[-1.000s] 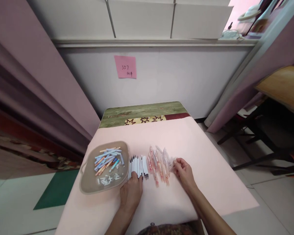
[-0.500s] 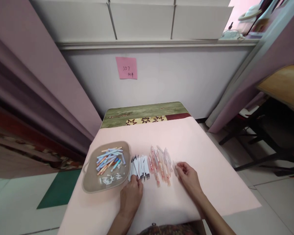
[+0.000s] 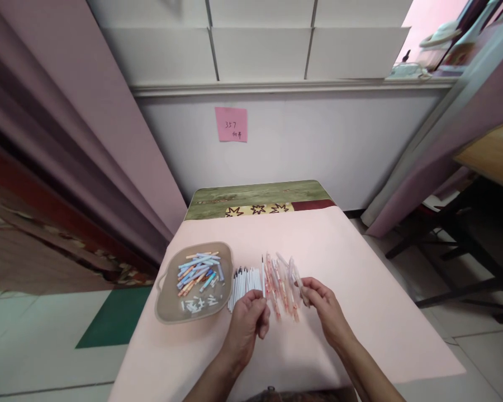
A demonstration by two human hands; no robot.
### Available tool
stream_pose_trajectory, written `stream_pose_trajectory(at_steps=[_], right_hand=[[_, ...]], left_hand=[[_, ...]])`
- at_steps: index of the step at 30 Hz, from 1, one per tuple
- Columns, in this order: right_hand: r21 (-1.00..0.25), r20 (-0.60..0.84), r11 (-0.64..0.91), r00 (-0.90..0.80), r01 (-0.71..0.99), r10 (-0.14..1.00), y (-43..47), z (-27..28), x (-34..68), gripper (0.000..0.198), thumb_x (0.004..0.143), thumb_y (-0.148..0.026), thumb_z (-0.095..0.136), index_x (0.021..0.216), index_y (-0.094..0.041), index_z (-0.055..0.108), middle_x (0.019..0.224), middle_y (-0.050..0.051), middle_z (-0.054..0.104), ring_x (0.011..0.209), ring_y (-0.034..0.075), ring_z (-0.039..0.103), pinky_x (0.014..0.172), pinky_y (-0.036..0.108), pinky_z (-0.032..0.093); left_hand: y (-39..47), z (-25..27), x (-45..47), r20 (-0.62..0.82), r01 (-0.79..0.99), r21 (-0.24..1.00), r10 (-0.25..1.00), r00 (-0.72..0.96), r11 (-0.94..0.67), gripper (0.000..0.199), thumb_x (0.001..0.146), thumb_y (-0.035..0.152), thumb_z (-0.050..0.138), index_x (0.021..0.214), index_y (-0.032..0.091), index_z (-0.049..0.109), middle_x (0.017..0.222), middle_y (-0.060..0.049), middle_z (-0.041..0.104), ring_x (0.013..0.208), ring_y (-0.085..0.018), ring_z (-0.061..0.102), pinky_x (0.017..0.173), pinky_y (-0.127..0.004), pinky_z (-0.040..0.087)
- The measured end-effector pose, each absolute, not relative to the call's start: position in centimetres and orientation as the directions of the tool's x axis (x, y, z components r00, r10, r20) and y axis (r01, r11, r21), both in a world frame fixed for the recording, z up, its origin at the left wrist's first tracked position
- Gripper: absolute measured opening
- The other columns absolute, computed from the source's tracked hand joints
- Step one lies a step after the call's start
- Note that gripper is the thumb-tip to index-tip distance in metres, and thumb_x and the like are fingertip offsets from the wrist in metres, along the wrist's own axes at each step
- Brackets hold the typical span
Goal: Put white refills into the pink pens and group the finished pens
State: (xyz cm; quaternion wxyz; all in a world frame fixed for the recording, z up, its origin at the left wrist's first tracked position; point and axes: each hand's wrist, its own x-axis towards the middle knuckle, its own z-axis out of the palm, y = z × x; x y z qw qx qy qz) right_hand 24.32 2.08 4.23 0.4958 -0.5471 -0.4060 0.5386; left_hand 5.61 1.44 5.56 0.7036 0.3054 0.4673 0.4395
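Observation:
My left hand (image 3: 248,319) pinches a white pen refill (image 3: 263,276), its dark tip pointing away from me. Between the thumb and fingers of my right hand (image 3: 319,301) is a clear pen barrel (image 3: 298,282). Just beyond my left hand lies a row of white refills (image 3: 243,283), partly covered by it. Clear pen barrels with pink and orange patterns (image 3: 279,290) are spread in a loose pile between my hands.
A beige basin (image 3: 163,304) at the left holds blue and orange pen parts (image 3: 197,271) and small white pieces (image 3: 195,304). A pink cloth (image 3: 318,234) covers most of the table. On the wall is a pink note (image 3: 231,125).
My left hand has lifted a refill from the row and moved right with it. My right hand has raised a clear barrel beside the pile. The camera view has shifted slightly.

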Motion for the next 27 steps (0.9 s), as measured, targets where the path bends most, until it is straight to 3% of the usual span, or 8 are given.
stream_pose_trajectory(at_steps=[3,7,10,13,19,27], right_hand=[[-0.975,-0.187,-0.181,0.031,-0.129,0.982,2.3,6.0,23.5,0.025,0.079,-0.043,0.061,0.078,-0.018,0.063,0.069,0.001,0.058,0.063,0.014,0.051,0.06,0.024,0.043],[-0.968,-0.203,-0.199,0.011,-0.152,0.979,3.2,6.6,23.8,0.034,0.075,-0.05,0.066,0.088,-0.019,0.062,0.077,0.003,0.063,0.062,0.014,0.054,0.058,0.026,0.045],[-0.985,-0.164,-0.159,0.071,-0.068,0.984,3.9,6.4,24.6,0.036,0.072,-0.049,0.07,0.091,-0.018,0.067,0.061,-0.002,0.055,0.053,0.011,0.045,0.053,0.024,0.039],[-0.986,-0.164,-0.16,0.181,-0.036,0.97,4.3,6.3,25.3,0.035,0.069,-0.046,0.073,0.091,-0.018,0.07,0.052,-0.005,0.046,0.053,0.011,0.041,0.052,0.024,0.036],[-0.974,-0.159,-0.127,0.169,-0.189,0.973,4.3,7.2,25.0,0.029,0.073,-0.041,0.068,0.091,-0.018,0.068,0.059,-0.003,0.052,0.055,0.011,0.044,0.055,0.024,0.038],[-0.988,-0.124,-0.107,0.16,-0.11,0.979,3.3,8.1,24.2,0.025,0.075,-0.038,0.066,0.09,-0.018,0.067,0.059,-0.003,0.051,0.057,0.012,0.045,0.057,0.024,0.037]], left_hand=[[1.0,6.4,5.6,-0.351,-0.27,0.879,0.916,0.192,0.393,0.025,0.077,0.04,0.059,0.082,0.02,0.044,0.047,0.009,0.047,0.033,-0.005,0.033,0.035,-0.016,0.024],[1.1,7.6,3.7,-0.263,-0.195,0.942,0.961,0.081,0.274,0.026,0.08,0.042,0.057,0.087,0.022,0.042,0.067,0.002,0.065,0.042,-0.01,0.053,0.042,-0.021,0.04],[1.8,9.0,1.1,-0.166,-0.077,0.984,0.985,-0.055,0.161,0.026,0.079,0.039,0.061,0.092,0.021,0.047,0.083,-0.002,0.07,0.053,-0.012,0.061,0.051,-0.024,0.047],[2.8,9.9,-0.9,-0.111,0.012,0.993,0.986,-0.127,0.114,0.027,0.075,0.036,0.067,0.09,0.018,0.055,0.079,-0.002,0.069,0.06,-0.013,0.063,0.057,-0.024,0.05],[4.5,10.8,-0.5,-0.244,-0.166,0.96,0.965,-0.096,0.226,0.033,0.067,0.038,0.073,0.086,0.014,0.06,0.072,-0.005,0.07,0.057,-0.015,0.064,0.054,-0.025,0.052],[5.0,11.2,1.1,-0.219,-0.21,0.956,0.975,-0.042,0.205,0.029,0.07,0.034,0.072,0.086,0.013,0.06,0.071,-0.004,0.07,0.056,-0.013,0.063,0.053,-0.024,0.052]])
